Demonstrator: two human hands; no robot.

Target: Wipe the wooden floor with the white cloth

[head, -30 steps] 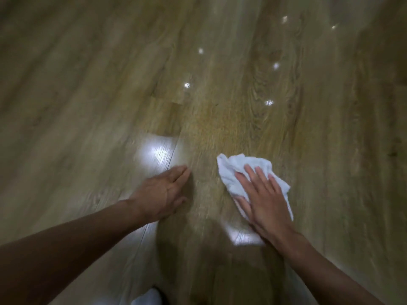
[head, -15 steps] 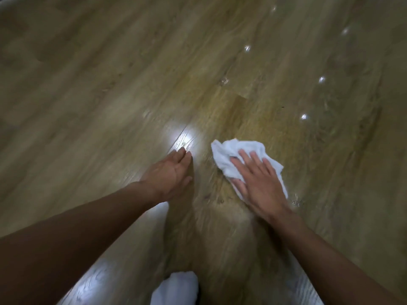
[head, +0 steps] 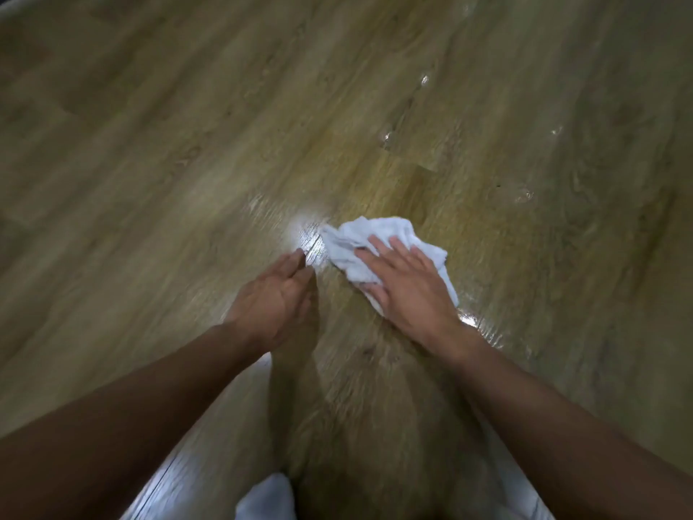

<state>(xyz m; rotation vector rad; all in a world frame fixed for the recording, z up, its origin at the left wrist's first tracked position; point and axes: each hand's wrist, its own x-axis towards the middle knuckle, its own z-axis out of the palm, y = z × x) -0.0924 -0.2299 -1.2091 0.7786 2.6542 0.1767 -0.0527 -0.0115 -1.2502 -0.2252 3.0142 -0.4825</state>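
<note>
A crumpled white cloth (head: 371, 238) lies on the wooden floor (head: 187, 163) near the middle of the view. My right hand (head: 408, 290) presses flat on the cloth with fingers spread, covering its near part. My left hand (head: 275, 298) rests on the bare floor just left of the cloth, fingers together and holding nothing. A bright light reflection sits on the boards between the fingertips of my left hand and the cloth's left corner.
Small shiny wet spots (head: 423, 79) dot the boards to the far right. White fabric (head: 268, 497), apparently clothing, shows at the bottom edge. A dark strip (head: 11, 3) runs along the top left corner.
My right hand has slid the cloth leftward, closer to my left hand. The view has shifted, so the floor's wet spots sit farther right and more white fabric shows at the bottom.
</note>
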